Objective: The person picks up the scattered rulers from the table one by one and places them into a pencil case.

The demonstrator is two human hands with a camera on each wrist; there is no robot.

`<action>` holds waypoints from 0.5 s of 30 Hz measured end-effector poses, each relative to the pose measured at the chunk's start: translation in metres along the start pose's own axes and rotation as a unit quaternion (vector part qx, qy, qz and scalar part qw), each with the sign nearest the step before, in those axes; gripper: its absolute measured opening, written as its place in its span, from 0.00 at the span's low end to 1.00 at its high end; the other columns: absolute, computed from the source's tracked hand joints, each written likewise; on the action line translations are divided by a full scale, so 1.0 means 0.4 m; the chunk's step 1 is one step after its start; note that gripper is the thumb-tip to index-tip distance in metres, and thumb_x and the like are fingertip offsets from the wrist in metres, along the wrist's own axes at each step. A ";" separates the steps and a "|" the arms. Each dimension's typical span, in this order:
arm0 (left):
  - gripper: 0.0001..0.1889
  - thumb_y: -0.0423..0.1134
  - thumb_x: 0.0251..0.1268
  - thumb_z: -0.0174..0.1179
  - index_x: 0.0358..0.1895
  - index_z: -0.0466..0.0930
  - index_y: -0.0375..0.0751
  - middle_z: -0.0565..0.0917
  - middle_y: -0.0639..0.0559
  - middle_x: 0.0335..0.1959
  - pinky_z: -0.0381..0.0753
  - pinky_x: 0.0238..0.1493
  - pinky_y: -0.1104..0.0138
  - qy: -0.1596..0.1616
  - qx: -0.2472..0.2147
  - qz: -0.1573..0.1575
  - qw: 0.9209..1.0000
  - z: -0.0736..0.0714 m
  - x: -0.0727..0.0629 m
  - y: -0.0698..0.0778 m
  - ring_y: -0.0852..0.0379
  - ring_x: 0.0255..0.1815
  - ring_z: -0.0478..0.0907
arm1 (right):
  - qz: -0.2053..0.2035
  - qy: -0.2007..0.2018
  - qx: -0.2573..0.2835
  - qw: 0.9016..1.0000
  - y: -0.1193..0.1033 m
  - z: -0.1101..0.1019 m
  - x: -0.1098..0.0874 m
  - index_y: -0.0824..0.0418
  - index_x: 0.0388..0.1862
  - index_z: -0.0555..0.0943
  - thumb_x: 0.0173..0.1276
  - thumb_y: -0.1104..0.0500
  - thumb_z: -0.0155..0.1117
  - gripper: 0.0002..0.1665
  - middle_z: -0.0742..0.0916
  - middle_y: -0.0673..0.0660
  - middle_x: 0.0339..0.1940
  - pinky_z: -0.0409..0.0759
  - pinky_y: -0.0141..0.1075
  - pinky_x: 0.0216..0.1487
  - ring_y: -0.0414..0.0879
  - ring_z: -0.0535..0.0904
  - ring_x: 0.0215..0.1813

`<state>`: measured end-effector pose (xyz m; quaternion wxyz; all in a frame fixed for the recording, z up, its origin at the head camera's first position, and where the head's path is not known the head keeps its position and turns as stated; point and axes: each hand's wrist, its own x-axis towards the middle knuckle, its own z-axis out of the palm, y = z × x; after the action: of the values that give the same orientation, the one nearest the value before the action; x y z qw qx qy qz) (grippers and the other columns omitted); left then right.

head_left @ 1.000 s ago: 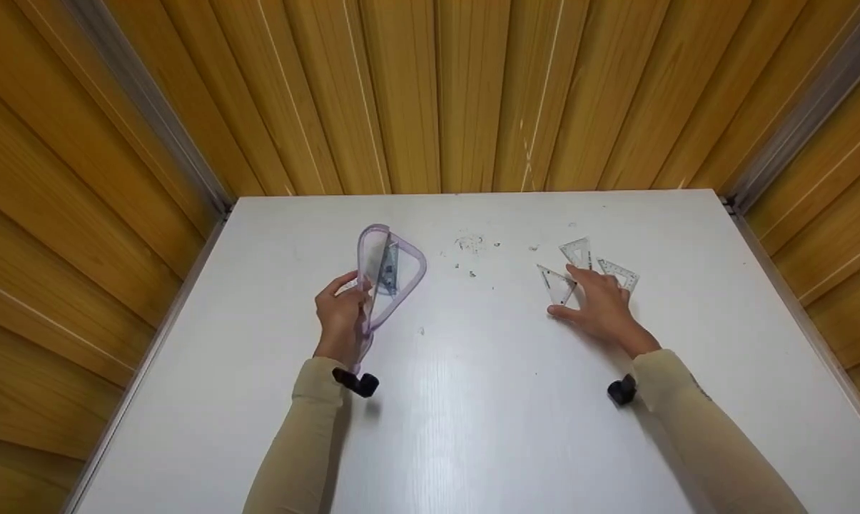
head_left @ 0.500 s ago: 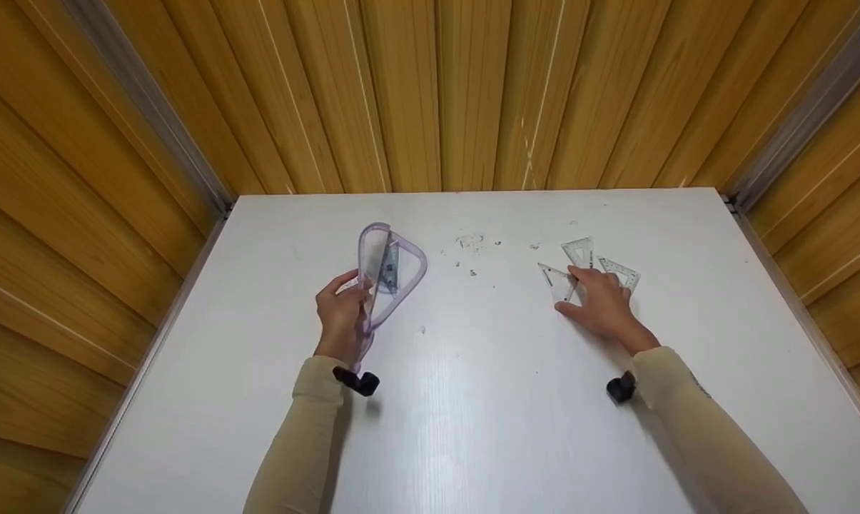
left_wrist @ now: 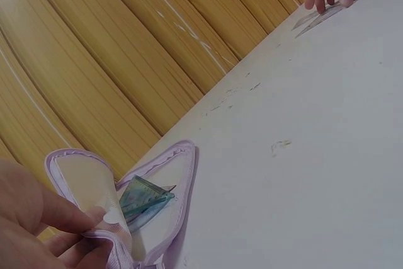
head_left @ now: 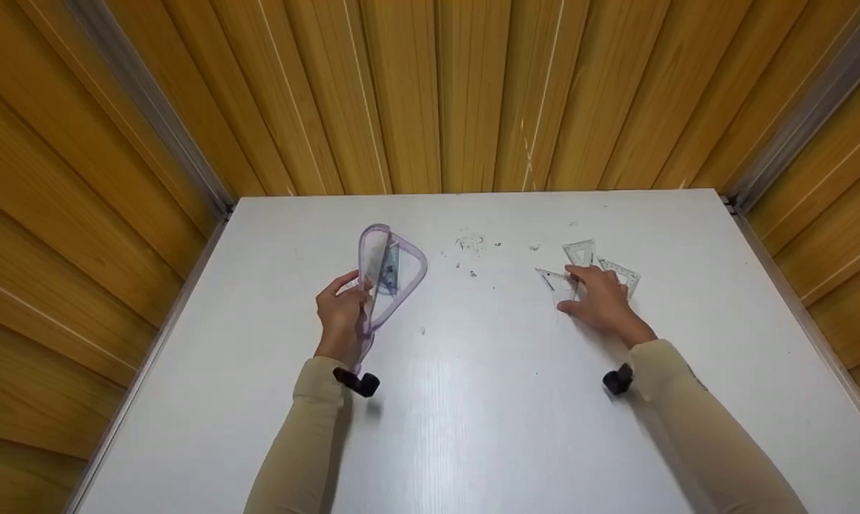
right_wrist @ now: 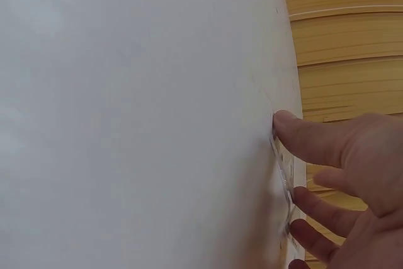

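Observation:
My left hand (head_left: 340, 310) pinches the raised mesh flap of a lilac-edged pouch (head_left: 421, 268), keeping it open. Inside lie bluish see-through plastic pieces (left_wrist: 145, 196), one of them triangular in the left wrist view. At the right, my right hand (head_left: 601, 300) pinches a clear set square (head_left: 548, 278) between thumb and fingertips, its near corner partly hidden by the hand. Two more clear set squares lie close by: one (head_left: 574, 246) just beyond the fingers, the other (head_left: 631, 278) to the right of the hand, partly covered by it.
A white table (head_left: 465, 400) carries all of this, with dark scuff marks (head_left: 470, 243) between pouch and set squares. A wood-look panel wall (head_left: 437, 100) rises behind its far edge. Black wrist cameras (head_left: 358, 382) sit at both cuffs.
My right thumb has drawn in towards the fingers onto the nearest set square, which has turned slightly under the hand. The left hand and pouch have stayed put.

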<state>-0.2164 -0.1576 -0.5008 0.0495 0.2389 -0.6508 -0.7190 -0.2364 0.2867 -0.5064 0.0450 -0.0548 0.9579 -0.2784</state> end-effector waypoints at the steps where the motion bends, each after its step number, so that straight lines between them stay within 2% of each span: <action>1: 0.22 0.26 0.64 0.62 0.60 0.84 0.44 0.88 0.40 0.49 0.74 0.41 0.61 -0.003 0.001 -0.003 1.000 0.000 0.000 0.001 0.49 0.43 0.78 | 0.002 0.000 0.002 1.000 -0.001 -0.001 0.004 0.62 0.77 0.68 0.64 0.54 0.76 0.46 0.74 0.68 0.71 0.56 0.67 0.63 0.70 0.61 0.71; 4: 0.23 0.26 0.64 0.62 0.62 0.83 0.45 0.88 0.41 0.51 0.73 0.45 0.59 -0.009 -0.003 -0.015 1.000 -0.002 -0.002 0.003 0.48 0.46 0.78 | 0.000 0.004 0.016 1.000 -0.001 -0.003 0.013 0.64 0.77 0.68 0.64 0.57 0.76 0.45 0.74 0.70 0.71 0.57 0.66 0.67 0.71 0.62 0.71; 7: 0.24 0.25 0.62 0.62 0.62 0.83 0.44 0.88 0.41 0.51 0.73 0.47 0.58 -0.010 -0.010 -0.015 1.000 -0.003 -0.001 0.004 0.47 0.47 0.78 | -0.003 0.014 0.049 0.999 0.000 -0.003 0.020 0.67 0.76 0.68 0.64 0.62 0.75 0.43 0.74 0.71 0.68 0.64 0.60 0.69 0.68 0.67 0.68; 11: 0.24 0.24 0.61 0.62 0.62 0.83 0.43 0.88 0.41 0.50 0.74 0.47 0.58 -0.008 -0.011 -0.011 1.000 -0.002 0.001 0.000 0.47 0.47 0.78 | -0.003 0.030 0.088 0.996 0.002 -0.005 0.025 0.70 0.75 0.68 0.65 0.68 0.72 0.40 0.76 0.70 0.62 0.73 0.51 0.59 0.60 0.73 0.56; 15: 0.23 0.26 0.64 0.62 0.62 0.83 0.44 0.88 0.41 0.50 0.72 0.46 0.58 -0.007 -0.003 -0.012 1.000 -0.003 0.003 -0.003 0.48 0.46 0.77 | -0.003 0.045 0.102 0.994 0.002 -0.011 0.025 0.71 0.73 0.71 0.64 0.71 0.71 0.37 0.79 0.69 0.58 0.72 0.43 0.47 0.55 0.73 0.48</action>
<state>-0.2166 -0.1592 -0.5024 0.0367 0.2416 -0.6463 -0.7229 -0.2470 0.2884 -0.5035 0.0061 -0.0403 0.9254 -0.3769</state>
